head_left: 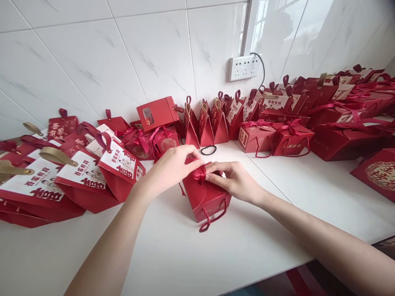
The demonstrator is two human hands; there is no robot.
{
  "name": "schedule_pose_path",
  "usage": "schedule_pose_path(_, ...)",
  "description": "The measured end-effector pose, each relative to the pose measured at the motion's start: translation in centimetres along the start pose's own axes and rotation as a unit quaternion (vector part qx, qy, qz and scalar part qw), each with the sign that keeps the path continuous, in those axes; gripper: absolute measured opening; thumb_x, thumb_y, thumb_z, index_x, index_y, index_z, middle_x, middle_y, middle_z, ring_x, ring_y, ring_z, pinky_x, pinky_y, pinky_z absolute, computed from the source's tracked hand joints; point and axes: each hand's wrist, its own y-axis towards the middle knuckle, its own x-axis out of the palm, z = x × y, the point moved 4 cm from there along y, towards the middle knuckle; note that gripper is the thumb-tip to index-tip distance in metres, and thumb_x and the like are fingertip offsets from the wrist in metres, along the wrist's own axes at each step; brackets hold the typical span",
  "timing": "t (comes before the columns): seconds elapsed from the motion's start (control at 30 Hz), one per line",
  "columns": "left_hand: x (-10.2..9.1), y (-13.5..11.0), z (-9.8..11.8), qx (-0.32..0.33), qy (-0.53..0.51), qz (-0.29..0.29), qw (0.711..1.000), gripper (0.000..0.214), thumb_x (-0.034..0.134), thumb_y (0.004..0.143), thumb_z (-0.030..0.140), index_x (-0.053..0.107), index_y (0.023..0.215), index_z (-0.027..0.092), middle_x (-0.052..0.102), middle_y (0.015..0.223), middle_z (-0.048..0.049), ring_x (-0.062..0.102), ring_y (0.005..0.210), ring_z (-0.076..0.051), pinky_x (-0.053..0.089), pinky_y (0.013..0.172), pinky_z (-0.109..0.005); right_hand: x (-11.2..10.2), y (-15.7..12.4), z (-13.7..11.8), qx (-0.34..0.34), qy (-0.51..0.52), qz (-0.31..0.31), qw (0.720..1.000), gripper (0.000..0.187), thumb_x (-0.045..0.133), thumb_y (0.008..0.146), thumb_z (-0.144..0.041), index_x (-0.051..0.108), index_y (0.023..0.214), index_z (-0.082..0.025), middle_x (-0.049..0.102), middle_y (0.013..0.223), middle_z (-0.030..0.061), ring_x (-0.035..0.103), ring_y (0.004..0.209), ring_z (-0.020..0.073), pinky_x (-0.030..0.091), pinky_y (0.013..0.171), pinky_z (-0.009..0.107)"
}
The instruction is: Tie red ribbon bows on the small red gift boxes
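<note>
A red gift box [203, 199] stands on the white counter in front of me, with a twisted red cord handle hanging down its near side. On its lid sits a red satin ribbon [200, 175] gathered into a bow or knot. My right hand [226, 177] pinches the ribbon from the right between thumb and fingers. From the far left side, my left hand [178, 164] reaches over the box, its fingers closed at the ribbon too. Its fingertips are partly hidden behind the bow.
Several red bags [82, 176] with loop handles crowd the left. Tied boxes [293, 139] and more bags line the back and right. A black elastic band [208, 150] lies just behind my hands. The tiled wall carries a socket strip [243, 68] with a cable.
</note>
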Motion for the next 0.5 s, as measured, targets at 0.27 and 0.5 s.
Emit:
schedule_pose_path(0.27,0.4,-0.2,-0.8,-0.033,-0.040,-0.115,0.992,0.016,0.052,0.080,0.036,0.061,0.079,0.023,0.068,0.083,0.0019,0.062,0.070,-0.016,0.044,0.058,-0.025,0.2,-0.1,0.0,0.013,0.015,0.008,1.000,0.023,0.057,0.086,-0.034,0.073,0.086,-0.017,0.072,0.091,0.0048,0.062,0.079,0.0175,0.046,0.071,0.028)
schedule_pose_path(0.5,-0.1,-0.6,0.4,0.050,0.026,-0.125,0.991,0.024,0.050,0.083,0.038,0.067,0.075,0.024,0.065,0.088,0.0006,0.059,0.072,-0.015,0.041,0.060,-0.024,0.0,-0.1,-0.3,0.028,-0.007,0.043,0.999,0.020,0.056,0.085,-0.030,0.071,0.082,-0.017,0.072,0.088,0.0052,0.063,0.081,0.0183,0.047,0.071,0.029)
